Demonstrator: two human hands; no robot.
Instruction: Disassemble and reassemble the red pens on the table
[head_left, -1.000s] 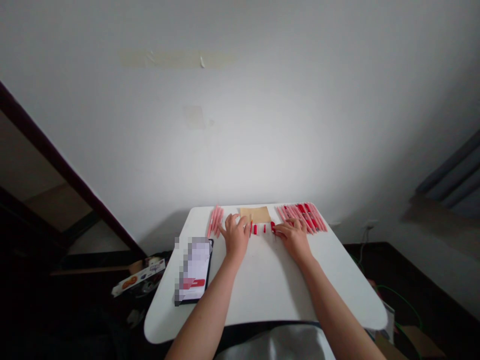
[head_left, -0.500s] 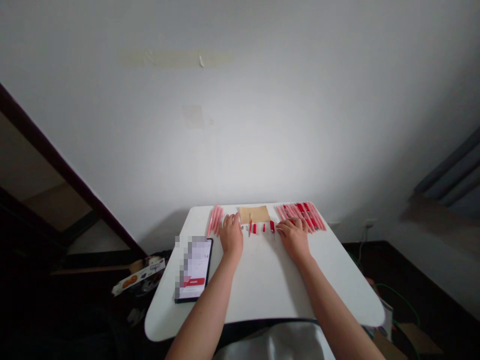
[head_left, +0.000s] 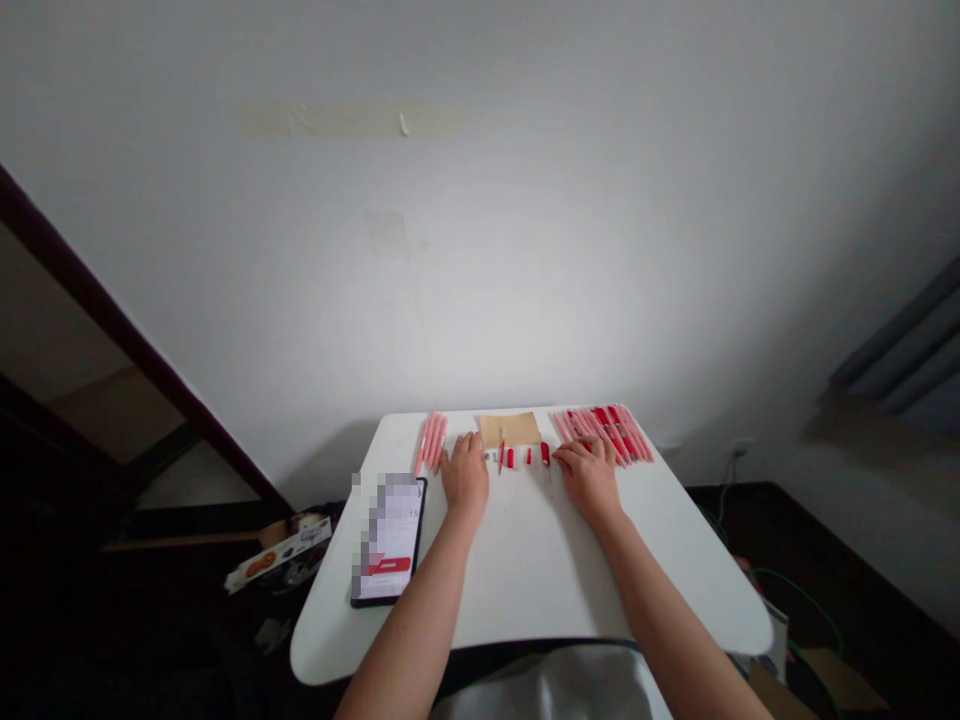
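My left hand (head_left: 466, 474) rests palm down on the white table, fingers stretched forward and holding nothing. Just left of it lie several pink pens (head_left: 431, 440). My right hand (head_left: 589, 472) also lies flat, beside a larger row of pink and red pens (head_left: 607, 432). Between the hands is a line of small pen parts: a thin red refill (head_left: 502, 455), a red tube-like piece (head_left: 511, 458), a tiny red tip (head_left: 529, 456) and a red cap-like piece (head_left: 545, 454). Small pale bits near my left fingers are too small to name.
A tan sheet of paper (head_left: 510, 430) lies at the table's back, close to the wall. On the left of the white table (head_left: 540, 590) is a phone (head_left: 394, 540) with a lit screen, beside my left forearm. A box (head_left: 277, 553) is on the floor at left.
My left hand has barely shifted, and the view has moved slightly. A number on the phone screen has changed. The pens and small parts stay in place.
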